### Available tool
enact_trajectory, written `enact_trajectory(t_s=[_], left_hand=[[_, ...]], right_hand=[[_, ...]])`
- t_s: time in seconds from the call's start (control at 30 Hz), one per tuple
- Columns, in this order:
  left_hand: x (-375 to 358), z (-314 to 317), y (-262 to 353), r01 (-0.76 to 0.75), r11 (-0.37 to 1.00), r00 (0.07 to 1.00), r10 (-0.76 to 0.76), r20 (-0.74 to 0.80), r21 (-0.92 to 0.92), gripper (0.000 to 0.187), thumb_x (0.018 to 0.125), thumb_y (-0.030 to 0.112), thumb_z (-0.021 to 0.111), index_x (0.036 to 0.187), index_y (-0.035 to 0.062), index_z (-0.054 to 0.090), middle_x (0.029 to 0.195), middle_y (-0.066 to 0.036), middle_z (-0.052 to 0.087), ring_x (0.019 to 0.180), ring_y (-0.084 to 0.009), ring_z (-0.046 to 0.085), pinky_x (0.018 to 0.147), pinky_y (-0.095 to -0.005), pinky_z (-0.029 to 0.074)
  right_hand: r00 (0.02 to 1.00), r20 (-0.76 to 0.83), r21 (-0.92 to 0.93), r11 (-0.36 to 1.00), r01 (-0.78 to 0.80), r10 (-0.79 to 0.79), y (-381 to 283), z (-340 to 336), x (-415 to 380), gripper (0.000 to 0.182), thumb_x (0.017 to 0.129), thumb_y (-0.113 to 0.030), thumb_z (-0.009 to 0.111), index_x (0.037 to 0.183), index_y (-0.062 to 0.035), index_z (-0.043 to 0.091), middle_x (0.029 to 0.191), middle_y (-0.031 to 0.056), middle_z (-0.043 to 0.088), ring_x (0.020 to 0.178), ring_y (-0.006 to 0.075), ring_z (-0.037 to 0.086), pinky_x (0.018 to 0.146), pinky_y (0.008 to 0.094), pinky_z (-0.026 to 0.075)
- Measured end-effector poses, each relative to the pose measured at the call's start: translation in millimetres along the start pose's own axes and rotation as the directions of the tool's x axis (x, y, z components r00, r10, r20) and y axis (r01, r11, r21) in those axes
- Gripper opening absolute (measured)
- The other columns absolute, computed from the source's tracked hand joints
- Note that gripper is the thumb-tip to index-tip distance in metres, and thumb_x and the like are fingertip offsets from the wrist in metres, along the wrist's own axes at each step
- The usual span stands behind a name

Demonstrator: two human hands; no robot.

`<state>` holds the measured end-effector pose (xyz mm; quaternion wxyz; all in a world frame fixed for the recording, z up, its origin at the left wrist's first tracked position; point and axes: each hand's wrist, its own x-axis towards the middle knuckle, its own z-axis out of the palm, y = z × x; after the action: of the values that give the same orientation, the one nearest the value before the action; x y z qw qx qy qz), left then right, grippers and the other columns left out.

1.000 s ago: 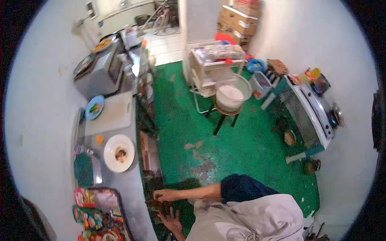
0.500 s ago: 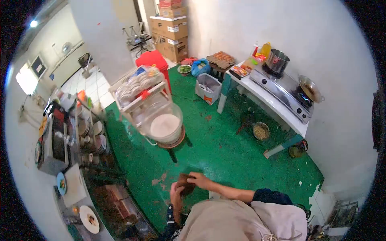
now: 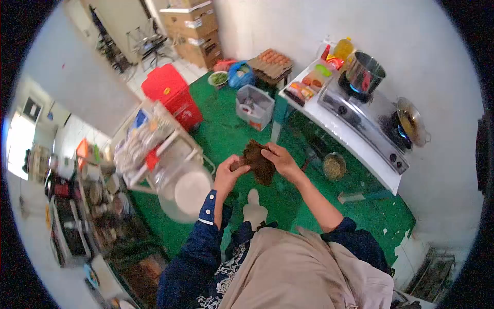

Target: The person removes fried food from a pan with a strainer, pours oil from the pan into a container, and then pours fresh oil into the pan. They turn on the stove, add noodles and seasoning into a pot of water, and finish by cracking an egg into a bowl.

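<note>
A dark brown, flat, ragged-edged piece (image 3: pixel 261 164), perhaps cloth, is stretched out between my two hands above the green floor. My left hand (image 3: pixel 229 172) pinches its left edge with thumb and fingers. At the upper right edge, my right hand (image 3: pixel 281 158) grips it between thumb and fingers. What the piece is made of cannot be told.
On the right, a white table (image 3: pixel 337 116) bears a lit stove (image 3: pixel 360 121) with a pot (image 3: pixel 365 74) and a pan (image 3: pixel 410 121). A tub (image 3: pixel 193 193) and rack stand left, near a red bin (image 3: pixel 172 98). A grey box (image 3: pixel 254 107) sits ahead.
Both hands have risen and moved forward with the brown piece, which now hangs more spread out. The view has turned, and a foot shows below.
</note>
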<state>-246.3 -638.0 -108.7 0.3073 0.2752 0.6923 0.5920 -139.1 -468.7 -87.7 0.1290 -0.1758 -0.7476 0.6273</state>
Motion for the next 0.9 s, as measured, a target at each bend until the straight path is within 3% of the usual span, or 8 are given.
enact_trajectory(t_s=[0.07, 0.17, 0.3, 0.47, 0.6, 0.77, 0.83, 0.9], left_hand=[[62, -3, 15, 0.020, 0.995, 0.990, -0.033, 0.137, 0.093, 0.019, 0.073, 0.005, 0.064, 0.088, 0.0045, 0.053, 0.095, -0.003, 0.059, 0.085, -0.0109, 0.052, 0.079, -0.0240, 0.040], [136, 22, 12, 0.233, 0.889, 0.956, -0.135, 0.262, -0.394, 0.023, 0.073, 0.006, 0.058, 0.096, 0.0029, 0.056, 0.096, -0.004, 0.060, 0.085, -0.0133, 0.054, 0.080, -0.0252, 0.041], [202, 39, -4, 0.356, 0.931, 0.924, -0.337, 0.179, -0.083, 0.029, 0.072, 0.009, 0.055, 0.100, -0.0007, 0.056, 0.094, -0.006, 0.060, 0.087, -0.0153, 0.055, 0.080, -0.0263, 0.042], [236, 52, -49, -0.060, 0.992, 0.996, 0.051, 0.078, 0.111, 0.031, 0.072, 0.008, 0.056, 0.101, -0.0011, 0.056, 0.093, -0.005, 0.060, 0.084, -0.0170, 0.055, 0.077, -0.0283, 0.044], [283, 63, -84, 0.469, 0.688, 0.835, -0.549, 0.025, -0.554, 0.032, 0.073, 0.005, 0.054, 0.105, -0.0006, 0.055, 0.092, -0.007, 0.060, 0.085, -0.0179, 0.056, 0.077, -0.0307, 0.045], [299, 64, -100, 0.157, 0.977, 0.987, -0.159, 0.004, 0.145, 0.031, 0.073, 0.006, 0.054, 0.104, 0.0009, 0.054, 0.097, -0.008, 0.059, 0.087, -0.0216, 0.056, 0.079, -0.0333, 0.045], [314, 61, -116, 0.548, 0.670, 0.798, -0.598, 0.072, -0.502, 0.029, 0.073, 0.007, 0.053, 0.102, 0.0016, 0.054, 0.098, -0.008, 0.058, 0.087, -0.0222, 0.056, 0.079, -0.0334, 0.045], [323, 66, -104, 0.340, 0.932, 0.940, -0.333, 0.072, -0.123, 0.023, 0.075, 0.008, 0.052, 0.097, 0.0024, 0.054, 0.094, -0.008, 0.057, 0.087, -0.0217, 0.056, 0.077, -0.0339, 0.047]], right_hand=[[0.999, -0.015, -0.019, 0.999, 0.029, -0.029, 33, -18, 47, 0.034, 0.088, -0.034, 0.053, 0.091, 0.0004, 0.051, 0.080, 0.0136, 0.052, 0.077, 0.0227, 0.051, 0.071, 0.0338, 0.041], [0.995, -0.094, -0.144, 0.989, 0.022, -0.035, 47, -58, 97, 0.035, 0.088, -0.035, 0.052, 0.092, -0.0004, 0.056, 0.083, 0.0155, 0.058, 0.078, 0.0298, 0.056, 0.074, 0.0357, 0.043], [0.933, -0.321, -0.204, 0.950, -0.236, 0.163, 108, -130, 142, 0.027, 0.088, -0.030, 0.055, 0.095, -0.0039, 0.059, 0.087, 0.0133, 0.062, 0.081, 0.0228, 0.059, 0.072, 0.0339, 0.045], [0.833, -0.539, -0.581, 0.773, -0.256, -0.129, 189, -215, 213, 0.036, 0.072, -0.018, 0.070, 0.104, -0.0082, 0.055, 0.109, 0.0194, 0.056, 0.103, 0.0337, 0.053, 0.083, 0.0395, 0.044], [0.889, -0.430, -0.750, 0.611, -0.254, -0.157, 211, -256, 302, 0.058, 0.066, -0.022, 0.073, 0.118, -0.0129, 0.049, 0.114, 0.0202, 0.053, 0.111, 0.0348, 0.047, 0.088, 0.0467, 0.040], [0.919, -0.390, -0.862, 0.330, -0.384, 0.051, 237, -269, 345, 0.074, 0.063, -0.027, 0.074, 0.129, -0.0188, 0.041, 0.118, 0.0224, 0.049, 0.115, 0.0368, 0.042, 0.090, 0.0533, 0.035], [0.892, -0.449, -0.795, 0.432, -0.426, 0.054, 252, -265, 352, 0.073, 0.064, -0.024, 0.072, 0.130, -0.0194, 0.041, 0.120, 0.0225, 0.047, 0.115, 0.0362, 0.042, 0.090, 0.0529, 0.033], [0.904, -0.422, -0.771, 0.499, -0.397, 0.067, 255, -266, 348, 0.071, 0.064, -0.023, 0.071, 0.129, -0.0196, 0.042, 0.118, 0.0224, 0.048, 0.111, 0.0358, 0.043, 0.090, 0.0528, 0.033]])
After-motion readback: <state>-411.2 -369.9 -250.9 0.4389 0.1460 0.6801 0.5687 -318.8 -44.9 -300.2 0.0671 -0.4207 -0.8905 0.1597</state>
